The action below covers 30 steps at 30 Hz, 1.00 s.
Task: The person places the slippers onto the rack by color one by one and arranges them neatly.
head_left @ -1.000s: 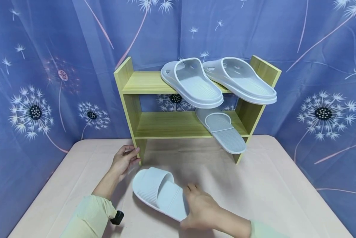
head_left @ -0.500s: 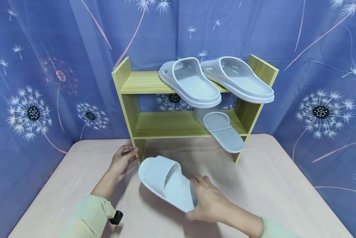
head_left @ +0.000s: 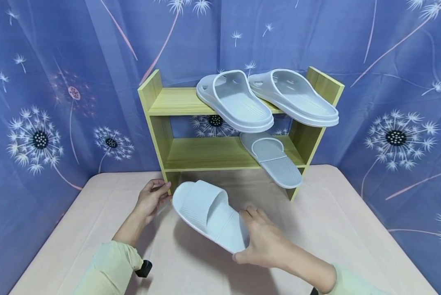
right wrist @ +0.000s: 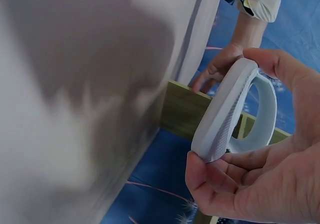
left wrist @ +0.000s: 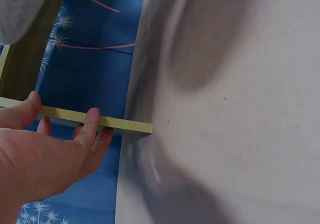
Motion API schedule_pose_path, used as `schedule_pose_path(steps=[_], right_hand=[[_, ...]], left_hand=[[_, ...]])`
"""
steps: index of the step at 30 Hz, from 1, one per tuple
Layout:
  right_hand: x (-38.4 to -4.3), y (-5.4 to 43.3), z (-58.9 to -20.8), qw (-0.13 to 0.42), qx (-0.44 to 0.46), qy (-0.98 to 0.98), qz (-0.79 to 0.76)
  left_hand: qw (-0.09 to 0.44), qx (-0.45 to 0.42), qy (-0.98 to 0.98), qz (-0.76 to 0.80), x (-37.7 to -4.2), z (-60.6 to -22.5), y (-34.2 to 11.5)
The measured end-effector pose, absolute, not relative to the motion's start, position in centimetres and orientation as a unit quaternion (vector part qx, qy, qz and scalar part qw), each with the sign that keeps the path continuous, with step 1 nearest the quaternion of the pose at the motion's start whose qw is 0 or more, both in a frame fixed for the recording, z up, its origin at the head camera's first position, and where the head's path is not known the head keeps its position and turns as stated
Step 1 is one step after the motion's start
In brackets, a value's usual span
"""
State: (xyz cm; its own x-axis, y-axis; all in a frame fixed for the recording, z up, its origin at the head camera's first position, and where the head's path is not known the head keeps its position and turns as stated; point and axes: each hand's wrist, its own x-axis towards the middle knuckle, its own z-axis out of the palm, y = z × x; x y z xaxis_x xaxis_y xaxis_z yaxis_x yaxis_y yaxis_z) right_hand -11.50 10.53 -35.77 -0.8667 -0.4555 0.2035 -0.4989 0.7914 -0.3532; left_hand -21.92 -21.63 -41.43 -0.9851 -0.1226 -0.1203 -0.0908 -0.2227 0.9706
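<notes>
My right hand [head_left: 262, 239] grips a pale, light-blue slipper [head_left: 202, 203] by its heel end. The slipper is held off the table, its strap up and toe pointing left toward the rack. In the right wrist view, thumb and fingers pinch opposite edges of the slipper [right wrist: 225, 111]. My left hand [head_left: 150, 200] holds the lower front edge of the wooden shoe rack's left side panel [head_left: 157, 143]. The left wrist view shows its thumb and fingers around that panel [left wrist: 127, 125]. A grey slipper [head_left: 276, 159] lies on the rack's middle shelf, its heel sticking out over the front edge.
Two chunky pale slippers, one left [head_left: 239, 104] and one right [head_left: 298, 98], sit on the top shelf, overhanging its front. The rack stands on a table with a pale pink cloth [head_left: 327, 229]. Blue dandelion-print curtains [head_left: 76, 61] surround the back and sides.
My right hand has raised the slipper off the table, moving it up toward the rack and slightly right. My left hand stays at the side panel.
</notes>
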Motion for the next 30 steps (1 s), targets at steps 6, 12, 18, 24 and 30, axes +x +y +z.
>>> schedule_pose_path(steps=[6,12,18,24,30], right_hand=[[-11.7,10.7,-34.9,0.076,0.246,-0.945,0.201],[-12.3,10.9,-34.2,0.096,0.241,-0.942,0.213],[-13.4,11.3,-33.4,0.119,0.249,-0.936,0.219],[-14.8,11.7,-32.4,0.149,0.248,-0.937,0.198],[-15.5,11.8,-32.2,0.131,0.229,-0.94,0.215]], left_hand=[[0.003,0.091,-0.626,-0.774,-21.8,-41.3,-21.8],[0.003,0.094,-0.621,-0.778,-21.8,-41.3,-21.8],[0.005,0.095,-0.616,-0.782,-21.7,-41.4,-21.9],[-0.003,0.094,-0.62,-0.779,-21.6,-41.1,-21.9],[-0.009,0.091,-0.625,-0.775,-21.5,-40.9,-21.8]])
